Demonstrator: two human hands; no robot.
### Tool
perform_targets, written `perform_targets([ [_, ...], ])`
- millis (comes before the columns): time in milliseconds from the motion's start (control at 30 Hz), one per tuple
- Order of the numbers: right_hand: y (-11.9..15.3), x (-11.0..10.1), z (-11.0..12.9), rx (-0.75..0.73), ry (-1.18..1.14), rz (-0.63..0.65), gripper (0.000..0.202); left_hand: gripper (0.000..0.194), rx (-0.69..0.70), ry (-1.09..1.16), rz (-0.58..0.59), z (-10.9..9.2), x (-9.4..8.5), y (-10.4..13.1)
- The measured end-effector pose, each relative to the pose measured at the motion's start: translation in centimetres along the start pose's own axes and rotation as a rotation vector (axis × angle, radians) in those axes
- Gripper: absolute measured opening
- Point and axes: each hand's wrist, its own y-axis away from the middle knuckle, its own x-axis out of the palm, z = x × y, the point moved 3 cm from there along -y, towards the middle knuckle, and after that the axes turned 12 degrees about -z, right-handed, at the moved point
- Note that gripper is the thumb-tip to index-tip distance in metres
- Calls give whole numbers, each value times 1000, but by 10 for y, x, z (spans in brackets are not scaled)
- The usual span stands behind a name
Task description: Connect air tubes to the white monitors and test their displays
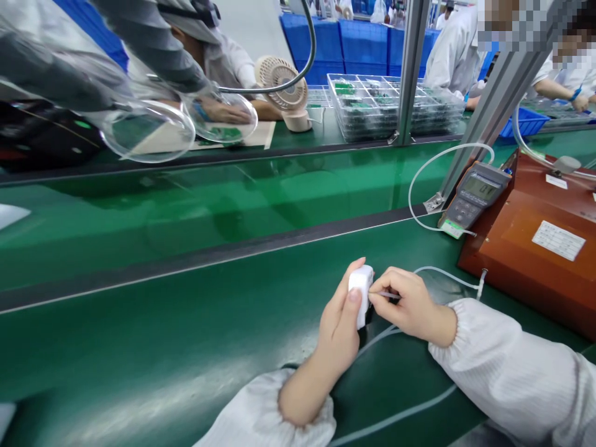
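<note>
Loose, puffy white fabric sleeves [516, 366] with faint fine lines and soft creases end in round, gathered, ruffled white cuffs [460, 326], leaving both hands [412, 304] bare.

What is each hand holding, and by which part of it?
The left hand holds a white device around its body, from the left side. The right hand pinches a thin rod or tube near its end beside the device.
</note>
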Motion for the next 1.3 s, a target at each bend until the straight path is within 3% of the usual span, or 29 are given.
perform_targets([
  [167, -2, 0, 1, -23, 9, 19, 11, 64, -35, 138, 9, 2, 1, -3],
  [333, 0, -5, -1, -94, 92, -130, 8, 66, -107, 328, -111, 4, -5, -15],
  [400, 5, -2, -5, -54, 13, -50, 21, 69, -152, 347, -194, 4, -8, -20],
  [467, 10, 6, -10, 25, -68, 149, 47, 77, -157, 317, -225, 4, -9, -22],
  [567, 14, 11, -14, 181, -33, 344, 78, 81, -109, 167, -108, 4, -7, -20],
  [700, 9, 7, -16, 371, 15, 313, 74, 76, -136, 120, 142, 3, -4, -15],
  [833, 5, 5, -17, 457, -66, 276, 70, 91, -210, 179, 373, -6, -3, -13],
  [1300, 5, 4, -20, 496, -117, 236, 62, 90, -221, 234, 417, -11, -1, -14],
])
